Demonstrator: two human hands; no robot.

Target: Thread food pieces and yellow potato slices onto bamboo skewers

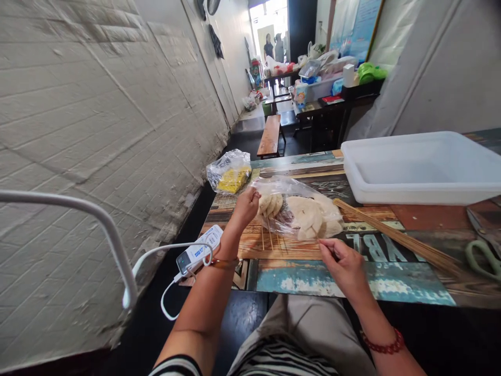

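A clear plastic bag lies on the table in front of me, with pale round flat slices piled on it. My left hand is closed at the bag's left edge and seems to pinch the plastic. Just beside that hand, several slices overlap with thin bamboo skewers sticking out toward me. My right hand pinches the near end of a thin skewer at the pile's front edge; most of that skewer is hidden.
A bundle of bamboo skewers lies right of the bag. Beyond it stands a white plastic tub; scissors lie at the right edge. A bagged yellow item sits at the far left, a cabled white power bank nearer me.
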